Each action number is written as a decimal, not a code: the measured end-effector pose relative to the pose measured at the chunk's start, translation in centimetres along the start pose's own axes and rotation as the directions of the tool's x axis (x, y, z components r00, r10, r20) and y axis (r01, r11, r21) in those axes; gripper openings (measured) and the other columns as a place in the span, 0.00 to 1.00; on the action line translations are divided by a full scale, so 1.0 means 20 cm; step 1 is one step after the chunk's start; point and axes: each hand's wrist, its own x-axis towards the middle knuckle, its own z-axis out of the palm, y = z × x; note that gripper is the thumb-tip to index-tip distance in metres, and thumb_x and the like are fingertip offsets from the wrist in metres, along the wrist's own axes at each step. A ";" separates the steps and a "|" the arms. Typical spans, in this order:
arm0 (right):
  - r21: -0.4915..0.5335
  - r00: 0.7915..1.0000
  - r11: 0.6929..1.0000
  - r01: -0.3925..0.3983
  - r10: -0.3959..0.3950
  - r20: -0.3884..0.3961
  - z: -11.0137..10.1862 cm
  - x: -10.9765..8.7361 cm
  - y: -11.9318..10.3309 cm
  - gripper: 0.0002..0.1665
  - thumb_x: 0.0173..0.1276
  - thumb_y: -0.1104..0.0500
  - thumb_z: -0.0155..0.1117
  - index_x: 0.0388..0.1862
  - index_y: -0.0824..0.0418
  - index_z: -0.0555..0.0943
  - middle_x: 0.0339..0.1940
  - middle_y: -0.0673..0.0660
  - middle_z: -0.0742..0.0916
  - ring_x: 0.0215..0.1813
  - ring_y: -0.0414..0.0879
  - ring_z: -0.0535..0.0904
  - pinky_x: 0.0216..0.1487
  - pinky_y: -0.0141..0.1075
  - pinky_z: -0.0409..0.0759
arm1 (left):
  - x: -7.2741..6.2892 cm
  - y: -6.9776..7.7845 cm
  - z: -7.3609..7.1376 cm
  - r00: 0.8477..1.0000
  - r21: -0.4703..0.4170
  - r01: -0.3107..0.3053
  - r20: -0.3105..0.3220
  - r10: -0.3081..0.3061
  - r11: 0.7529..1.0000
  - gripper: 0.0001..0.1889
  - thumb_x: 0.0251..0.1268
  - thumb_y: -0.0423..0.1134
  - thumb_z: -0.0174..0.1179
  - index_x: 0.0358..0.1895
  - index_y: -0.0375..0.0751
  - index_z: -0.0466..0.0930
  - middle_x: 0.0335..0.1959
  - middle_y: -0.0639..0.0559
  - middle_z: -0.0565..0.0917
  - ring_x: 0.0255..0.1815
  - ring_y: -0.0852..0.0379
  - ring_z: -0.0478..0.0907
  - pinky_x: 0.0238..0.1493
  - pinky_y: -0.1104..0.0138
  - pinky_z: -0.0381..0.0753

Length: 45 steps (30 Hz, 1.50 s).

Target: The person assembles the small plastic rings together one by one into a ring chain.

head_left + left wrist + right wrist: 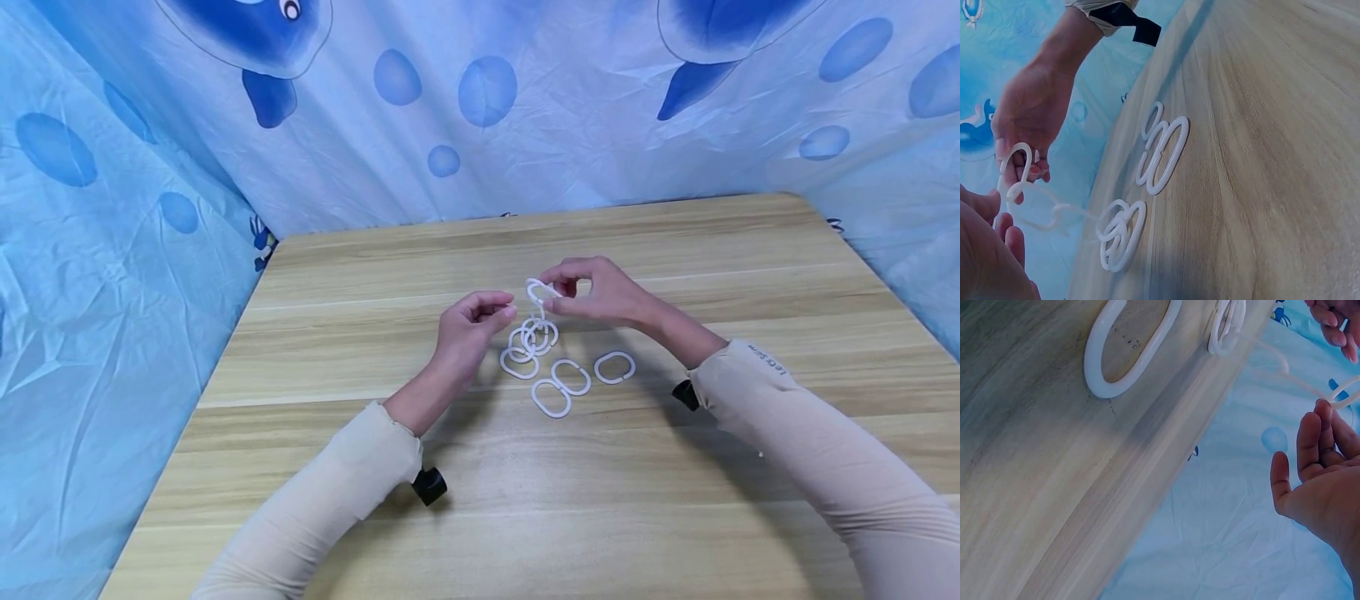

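My right hand point(600, 292) pinches a white C-shaped plastic curtain ring point(534, 292) between thumb and fingers, held above the table. From that ring a chain of linked rings point(1054, 215) hangs down to a small pile of overlapping white rings point(519, 363). Just left of the held ring is my left hand point(468, 333), its fingers loosely bent and thumb near the fingertips, with nothing visible between them. In the left wrist view, the left hand's fingertips point(1015, 240) come close to the chain. The right wrist view shows the right hand's fingertips point(1324, 407) at the ring.
Three separate white rings lie nearer the front: a left one point(551, 398), a middle one point(572, 377) and a right one point(615, 367). The wood-grain table point(600, 517) ends at a blue curtain point(360, 167) behind and at the sides.
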 end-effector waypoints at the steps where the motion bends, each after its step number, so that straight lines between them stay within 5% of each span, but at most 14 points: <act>1: 0.002 1.000 1.000 0.000 0.000 0.005 0.00 0.00 0.00 0.19 0.61 0.57 0.69 0.49 0.64 0.83 0.30 0.55 0.79 0.37 0.47 0.73 0.41 0.36 0.71 | 0.00 0.00 0.00 1.000 0.021 -0.027 0.010 0.027 0.999 0.11 0.59 0.31 0.66 0.46 0.38 0.83 0.36 0.51 0.83 0.38 0.59 0.76 0.42 0.71 0.76; 4: 0.002 1.000 1.000 0.005 -0.005 0.029 0.00 0.00 -0.01 0.19 0.61 0.57 0.69 0.50 0.63 0.83 0.30 0.54 0.79 0.37 0.47 0.73 0.40 0.35 0.70 | 0.00 -0.01 0.01 0.989 0.113 -0.145 0.041 0.142 0.983 0.12 0.59 0.29 0.65 0.46 0.40 0.84 0.40 0.45 0.83 0.38 0.57 0.76 0.42 0.66 0.75; 7: -0.003 0.998 1.000 0.018 -0.018 0.065 0.01 0.00 -0.01 0.19 0.61 0.57 0.68 0.50 0.62 0.83 0.30 0.53 0.80 0.38 0.47 0.73 0.41 0.35 0.71 | 0.00 -0.01 0.01 0.965 0.212 -0.264 0.060 0.257 0.941 0.12 0.58 0.28 0.66 0.45 0.41 0.85 0.42 0.44 0.84 0.40 0.55 0.77 0.45 0.61 0.76; 11: 0.020 0.992 0.999 0.033 -0.035 0.122 0.01 0.00 -0.01 0.18 0.61 0.57 0.68 0.50 0.60 0.84 0.31 0.53 0.81 0.38 0.48 0.75 0.42 0.36 0.73 | 0.00 -0.02 0.02 0.949 0.289 -0.312 0.053 0.311 0.905 0.11 0.56 0.27 0.67 0.42 0.43 0.87 0.40 0.52 0.84 0.40 0.56 0.77 0.47 0.60 0.77; 20: 0.099 0.973 0.995 -0.013 -0.010 0.231 0.01 -0.01 -0.03 0.19 0.63 0.55 0.65 0.52 0.58 0.83 0.35 0.53 0.83 0.43 0.49 0.76 0.44 0.39 0.74 | 0.00 -0.01 0.01 0.958 0.298 -0.285 0.045 0.284 0.911 0.07 0.56 0.29 0.68 0.37 0.42 0.88 0.38 0.55 0.84 0.40 0.58 0.77 0.48 0.57 0.77; 26: 0.156 0.963 0.983 -0.099 0.055 0.264 -0.02 -0.02 -0.03 0.19 0.69 0.51 0.60 0.55 0.56 0.82 0.48 0.53 0.86 0.52 0.47 0.79 0.55 0.43 0.74 | 0.00 -0.01 0.01 0.974 0.261 -0.224 0.022 0.226 0.939 0.05 0.56 0.32 0.69 0.36 0.42 0.88 0.35 0.54 0.85 0.36 0.57 0.77 0.43 0.63 0.75; 34: 0.088 0.982 0.984 -0.154 0.142 0.124 -0.08 -0.06 0.01 0.20 0.72 0.49 0.57 0.54 0.60 0.82 0.48 0.58 0.86 0.50 0.56 0.79 0.56 0.48 0.75 | 0.01 0.00 -0.01 0.992 0.172 -0.120 -0.017 0.124 0.978 0.08 0.58 0.31 0.68 0.40 0.34 0.85 0.33 0.49 0.85 0.33 0.60 0.75 0.33 0.74 0.73; 39: -0.034 0.992 0.994 -0.102 0.104 0.065 -0.10 -0.08 0.05 0.17 0.70 0.54 0.61 0.52 0.61 0.82 0.49 0.57 0.85 0.49 0.47 0.76 0.53 0.42 0.72 | 0.01 0.00 -0.01 0.996 0.104 -0.081 -0.027 0.084 0.991 0.07 0.56 0.32 0.69 0.39 0.36 0.85 0.32 0.50 0.84 0.32 0.61 0.74 0.33 0.75 0.73; 45: -0.056 0.997 0.997 -0.055 0.058 0.059 -0.11 -0.12 0.09 0.16 0.66 0.59 0.67 0.52 0.62 0.82 0.42 0.58 0.85 0.43 0.47 0.76 0.45 0.36 0.73 | 0.00 0.01 -0.01 0.998 0.072 -0.061 -0.023 0.063 0.996 0.08 0.57 0.32 0.68 0.40 0.35 0.85 0.32 0.52 0.83 0.32 0.62 0.74 0.34 0.76 0.73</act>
